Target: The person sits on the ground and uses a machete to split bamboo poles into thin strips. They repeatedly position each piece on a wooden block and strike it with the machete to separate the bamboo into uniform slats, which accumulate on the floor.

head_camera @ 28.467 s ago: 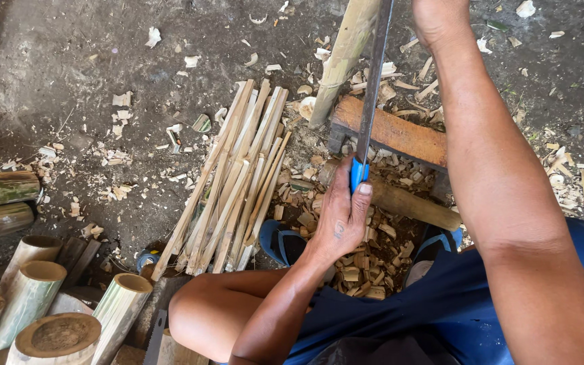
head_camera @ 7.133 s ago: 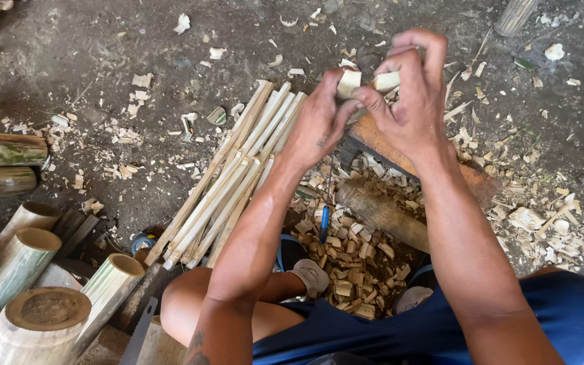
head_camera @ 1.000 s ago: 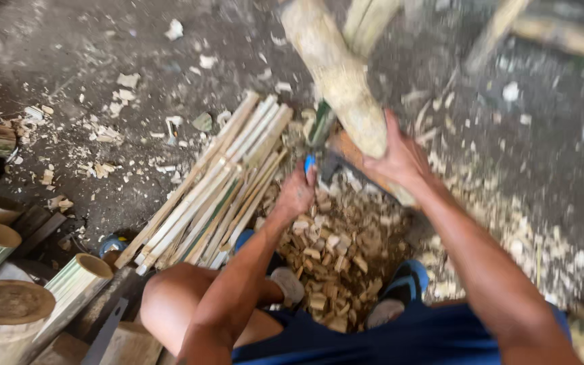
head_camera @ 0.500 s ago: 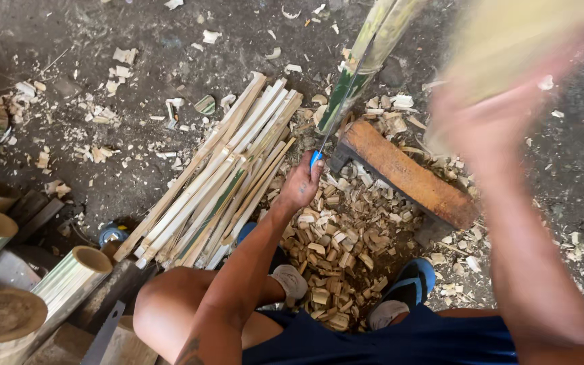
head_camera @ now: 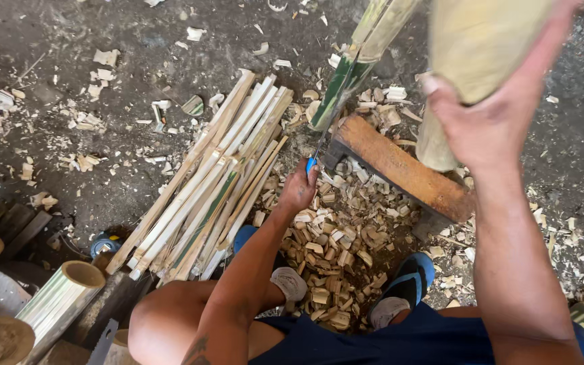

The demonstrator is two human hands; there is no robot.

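Observation:
My left hand (head_camera: 299,190) grips the blue handle of a knife (head_camera: 312,164). Its blade is set into a green bamboo piece (head_camera: 349,67) that stands tilted on the end of a reddish wooden block (head_camera: 400,165). My right hand (head_camera: 498,122) is raised close to the camera, closed around a thick pale wooden club (head_camera: 484,37). The club hangs above the block, to the right of the bamboo piece.
A bundle of split bamboo strips (head_camera: 211,182) lies left of my left arm. A heap of bamboo chips (head_camera: 336,247) lies between my feet in blue sandals (head_camera: 407,277). Cut bamboo tubes (head_camera: 65,294) and a saw blade (head_camera: 103,341) lie at lower left. Scraps litter the dirt floor.
Over the last second my right hand lifted the club from beside the block up toward the camera. My left hand kept hold of the knife at the bamboo piece.

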